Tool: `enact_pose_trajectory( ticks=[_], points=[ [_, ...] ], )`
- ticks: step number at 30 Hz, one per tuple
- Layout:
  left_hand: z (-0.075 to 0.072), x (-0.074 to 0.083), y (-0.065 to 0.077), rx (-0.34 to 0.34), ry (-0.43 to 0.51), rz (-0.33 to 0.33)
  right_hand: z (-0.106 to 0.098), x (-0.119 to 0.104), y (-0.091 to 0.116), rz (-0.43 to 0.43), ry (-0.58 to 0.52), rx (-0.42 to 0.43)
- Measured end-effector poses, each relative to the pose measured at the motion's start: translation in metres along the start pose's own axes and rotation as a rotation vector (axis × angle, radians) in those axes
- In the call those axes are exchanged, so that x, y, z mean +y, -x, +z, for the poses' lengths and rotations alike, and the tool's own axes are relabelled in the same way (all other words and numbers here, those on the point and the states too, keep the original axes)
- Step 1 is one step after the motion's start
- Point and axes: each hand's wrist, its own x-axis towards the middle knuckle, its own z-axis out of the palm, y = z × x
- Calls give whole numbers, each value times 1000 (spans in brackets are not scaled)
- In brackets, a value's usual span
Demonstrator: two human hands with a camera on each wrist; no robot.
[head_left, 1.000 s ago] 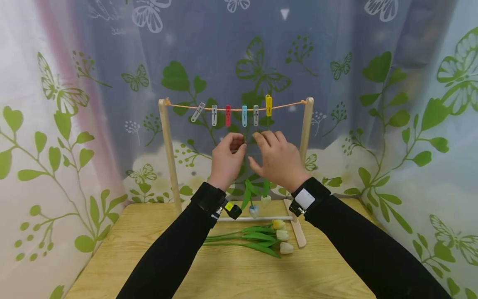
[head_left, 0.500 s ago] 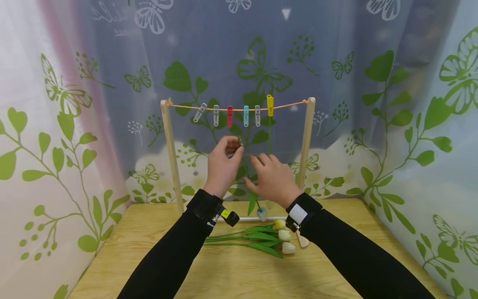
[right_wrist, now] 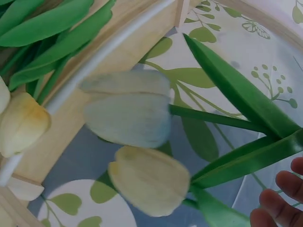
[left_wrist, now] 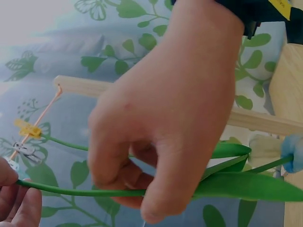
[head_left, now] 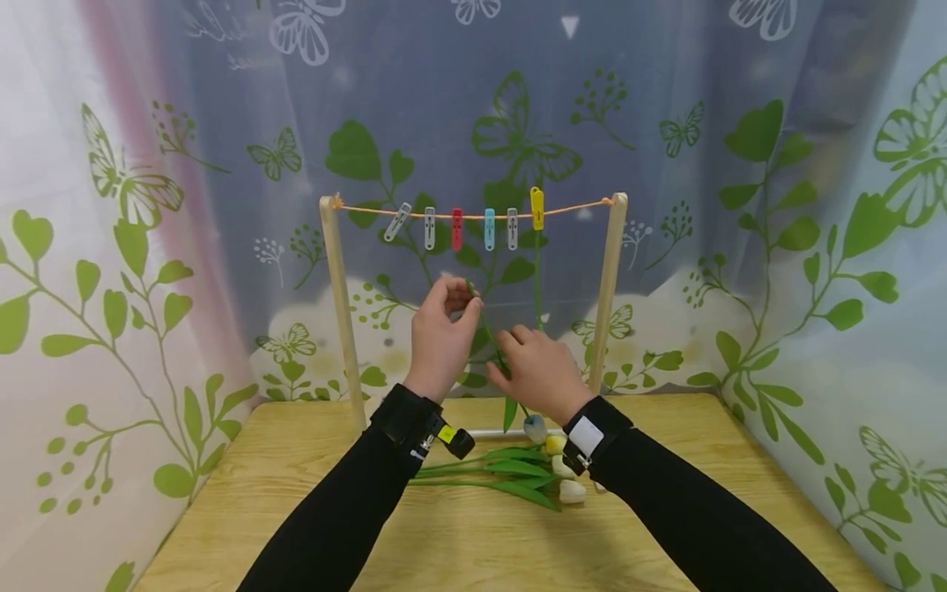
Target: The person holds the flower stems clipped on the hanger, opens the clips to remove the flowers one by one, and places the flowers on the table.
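My left hand (head_left: pixel 441 341) pinches the upper end of a blue artificial tulip's stem, below the line. The blue tulip (head_left: pixel 535 427) hangs head down and slants right. Lower on that stem is my right hand (head_left: pixel 546 372), its thumb and curled fingers around the stem in the left wrist view. A yellow clothespin (head_left: pixel 537 209) clips a second stem to the line; its pale tulip head (right_wrist: pixel 150 182) shows beside the blue one in the right wrist view. Light blue (head_left: pixel 490 229), red (head_left: pixel 457 229) and several grey clothespins (head_left: pixel 512 229) also hang there.
An orange cord (head_left: pixel 362 211) runs between two wooden posts (head_left: pixel 340 312). Several tulips with yellow and white heads lie on the wooden table (head_left: pixel 473 543), below a pale crossbar (head_left: pixel 484 433). A patterned curtain (head_left: pixel 414 99) stands behind.
My right hand has moved down along the stem, and its fingers have curled in. The blue tulip head has swung right and slightly down. My left hand has shifted slightly lower.
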Motion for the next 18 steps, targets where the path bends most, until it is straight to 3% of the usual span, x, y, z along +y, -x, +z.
enact_pose_trajectory(
  ticks=[11,18],
  points=[
    [-7,-8,-5,58,39,32,5,0,11,-29,-24,60],
    [-14,-15,-1,53,34,-11,5,1,16,-34,-34,84]
  ],
)
